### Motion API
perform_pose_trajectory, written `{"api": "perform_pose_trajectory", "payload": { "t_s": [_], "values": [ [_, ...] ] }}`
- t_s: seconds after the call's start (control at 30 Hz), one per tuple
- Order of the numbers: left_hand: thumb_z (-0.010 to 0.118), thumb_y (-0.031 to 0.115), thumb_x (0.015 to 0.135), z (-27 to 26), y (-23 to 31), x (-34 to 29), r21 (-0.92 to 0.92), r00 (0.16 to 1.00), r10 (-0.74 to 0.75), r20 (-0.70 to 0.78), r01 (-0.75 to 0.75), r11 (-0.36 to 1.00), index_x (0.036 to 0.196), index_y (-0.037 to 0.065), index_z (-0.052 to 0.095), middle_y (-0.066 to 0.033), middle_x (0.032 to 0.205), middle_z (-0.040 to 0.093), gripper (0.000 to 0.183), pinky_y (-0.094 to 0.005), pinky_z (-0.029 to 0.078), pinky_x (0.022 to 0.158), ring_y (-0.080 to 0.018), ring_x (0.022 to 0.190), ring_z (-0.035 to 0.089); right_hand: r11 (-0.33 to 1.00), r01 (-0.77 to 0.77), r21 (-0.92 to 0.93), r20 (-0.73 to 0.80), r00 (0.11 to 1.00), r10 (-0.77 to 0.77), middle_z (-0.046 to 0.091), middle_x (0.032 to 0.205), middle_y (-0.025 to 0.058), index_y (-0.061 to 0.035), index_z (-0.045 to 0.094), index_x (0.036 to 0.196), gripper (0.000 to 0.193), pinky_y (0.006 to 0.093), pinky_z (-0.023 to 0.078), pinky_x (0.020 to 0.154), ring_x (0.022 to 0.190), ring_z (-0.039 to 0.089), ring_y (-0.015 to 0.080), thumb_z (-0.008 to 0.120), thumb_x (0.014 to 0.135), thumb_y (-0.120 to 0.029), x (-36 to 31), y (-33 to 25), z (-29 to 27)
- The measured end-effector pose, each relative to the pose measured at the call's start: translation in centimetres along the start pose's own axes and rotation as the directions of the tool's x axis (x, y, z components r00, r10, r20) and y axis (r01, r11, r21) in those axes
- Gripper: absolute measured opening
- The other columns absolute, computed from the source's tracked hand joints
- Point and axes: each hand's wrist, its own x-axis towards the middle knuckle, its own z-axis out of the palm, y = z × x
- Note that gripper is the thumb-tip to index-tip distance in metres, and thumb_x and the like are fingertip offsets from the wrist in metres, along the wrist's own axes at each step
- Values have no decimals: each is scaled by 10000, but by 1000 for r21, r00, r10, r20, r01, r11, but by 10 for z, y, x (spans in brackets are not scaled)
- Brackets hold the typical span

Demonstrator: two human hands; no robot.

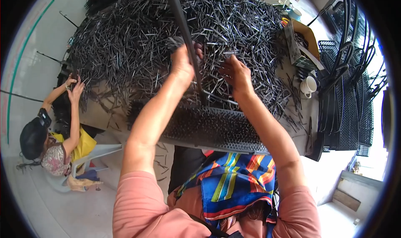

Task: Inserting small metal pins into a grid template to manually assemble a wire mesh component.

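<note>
A perforated black panel point(213, 127) studded with short upright pieces lies across the near table edge, in front of my body. A long black bar point(184, 29) rises from it and passes in front of my left hand point(183, 61). That hand is closed around a small bunch of dark strips point(174, 41), partly blurred. My right hand point(239, 74) is over the pile, with a short shiny strip point(229, 53) pinched at the thumb and fingertips. Beneath both hands spreads a large heap of thin black strips point(138, 41).
At right stand a cardboard box point(303, 43) with dark pieces inside, a white mug point(308, 86) and stacked black mesh panels with curved handles point(344, 100). A blue cup point(295, 14) sits farther back. Another person point(54, 142) works at the table's left end.
</note>
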Motion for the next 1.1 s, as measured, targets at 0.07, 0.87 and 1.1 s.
{"api": "perform_pose_trajectory", "payload": {
  "t_s": [0.07, 0.87, 1.1],
  "values": [
    [636, 110, 814, -13, 29, -26, -46, 997, -7, 78, 11, 999, 912, 22, 589, -85, 793, 628, 140, -327, 545, 646, -187, 695, 630, 987, 97, -128, 107, 991, -83, 674, 951, 72, -18, 625, 1072, 324, 266, 458, 713, 773, 636, 152, 585, 905, -293, -40, -5, -28],
    [656, -99, 725, -18, -173, -303, 386, 810, -587, 17, 536, 751, 983, -26, 655, -115, 866, 683, 268, -329, 585, 631, -209, 685, 677, 988, -128, -90, -34, 991, 126, 554, 597, -17, -25, 658, 753, 93, 223, 340, 470, 514, 453, 53, 704, 786, -99, -234, 107, -182],
    [652, -86, 746, -3, -176, -300, 423, 792, -611, -17, 559, 713, 975, -21, 654, -108, 844, 680, 238, -333, 581, 595, -202, 677, 674, 979, -199, -53, 7, 980, 200, 565, 594, 3, -14, 655, 776, 78, 218, 363, 445, 481, 482, 69, 689, 803, -79, -224, 94, -196]
  ]
}}
